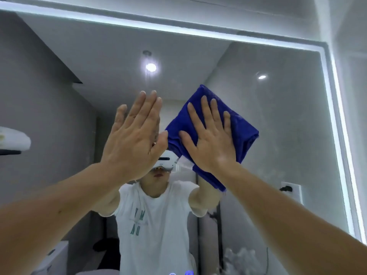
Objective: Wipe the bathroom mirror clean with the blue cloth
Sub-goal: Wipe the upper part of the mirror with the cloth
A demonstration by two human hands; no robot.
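The bathroom mirror (288, 124) fills the view, with a lit strip along its top and right edges. A folded blue cloth (244, 128) lies flat against the glass in the upper middle. My right hand (210, 139) presses on the cloth with flat, spread fingers. My left hand (135, 139) is raised beside it, palm flat towards the glass, fingers straight and together, holding nothing. Its thumb nearly touches the cloth's left edge. Whether the left palm touches the glass is unclear.
The mirror reflects a person in a white T-shirt (156, 221), two ceiling lights (151, 66), grey walls and a wall socket (291, 189). A white shelf (14, 141) juts in at the left. The mirror's lit right edge (341, 135) meets a white wall.
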